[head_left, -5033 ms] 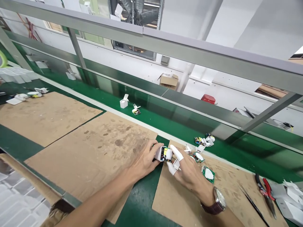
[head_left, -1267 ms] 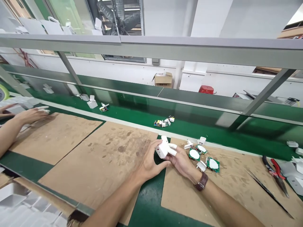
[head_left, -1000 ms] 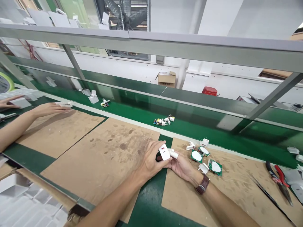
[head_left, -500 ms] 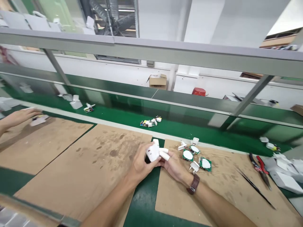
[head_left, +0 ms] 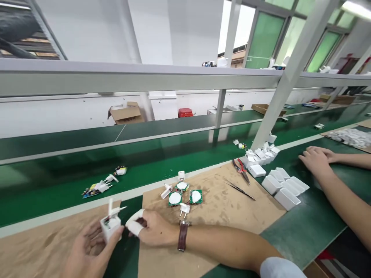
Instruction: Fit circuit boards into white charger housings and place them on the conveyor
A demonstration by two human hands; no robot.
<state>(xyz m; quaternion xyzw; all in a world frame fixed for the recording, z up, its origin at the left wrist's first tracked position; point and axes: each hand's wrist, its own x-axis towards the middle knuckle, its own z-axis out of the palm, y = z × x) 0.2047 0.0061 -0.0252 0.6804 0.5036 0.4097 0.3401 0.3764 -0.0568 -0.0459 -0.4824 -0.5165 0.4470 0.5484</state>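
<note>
My left hand (head_left: 92, 245) grips a small white plastic charger housing (head_left: 111, 227) between thumb and fingers. A white plug piece (head_left: 114, 210) stands out of the housing's open top, with a bit of wiring showing inside. Close on its right, my right hand (head_left: 150, 227) is curled in a pinch, with white covers on two fingertips. Anything between those fingertips is hidden. Beyond the right hand, green circuit boards with white round pads (head_left: 175, 198) lie on brown cardboard (head_left: 214, 216), beside white plug pieces (head_left: 184, 209).
Red-handled pliers (head_left: 242, 171) and tweezers (head_left: 240, 190) lie on the cardboard to the right. Past them are white empty housings (head_left: 286, 192) and a pile of white parts (head_left: 261, 154). Another person's hands (head_left: 315, 160) rest at far right. Circuit parts (head_left: 100, 187) lie on the green belt (head_left: 150, 170).
The view has swung to the right, bringing the white housings and another person's arms into sight. My hands have drawn apart; the left one keeps the housing, now with its open top showing.
</note>
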